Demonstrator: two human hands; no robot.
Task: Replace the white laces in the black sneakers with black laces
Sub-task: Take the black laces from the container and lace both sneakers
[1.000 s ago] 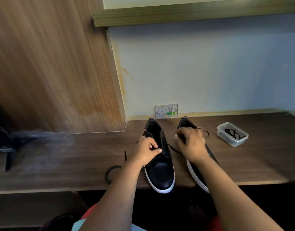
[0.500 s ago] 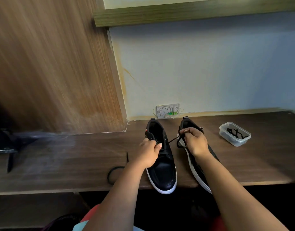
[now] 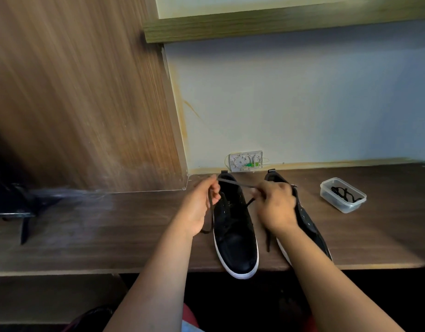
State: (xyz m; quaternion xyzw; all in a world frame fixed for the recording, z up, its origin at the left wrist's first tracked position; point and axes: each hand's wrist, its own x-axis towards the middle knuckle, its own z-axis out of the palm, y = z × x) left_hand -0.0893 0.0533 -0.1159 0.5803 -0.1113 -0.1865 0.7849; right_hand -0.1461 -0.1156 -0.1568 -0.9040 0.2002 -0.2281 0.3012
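Two black sneakers with white soles stand side by side on the wooden desk, toes toward me: the left sneaker (image 3: 235, 236) and the right sneaker (image 3: 307, 226). A black lace (image 3: 233, 182) stretches taut between my two hands above the left sneaker's opening. My left hand (image 3: 199, 207) grips one part of the lace, and its loose end hangs down beside my wrist. My right hand (image 3: 275, 207) pinches the other part, with another strand dangling below it between the shoes. The right sneaker is partly hidden by my right forearm.
A clear plastic tub (image 3: 343, 194) holding another black lace sits at the right of the desk (image 3: 110, 236). A white wall socket plate (image 3: 246, 161) is behind the shoes. A wood panel (image 3: 82, 92) rises at the left, with a dark object (image 3: 12, 202) at far left.
Both hands have lifted and spread apart, pulling the black lace taut above the left sneaker. The lace loop that lay on the desk at the left now hangs from my left hand.
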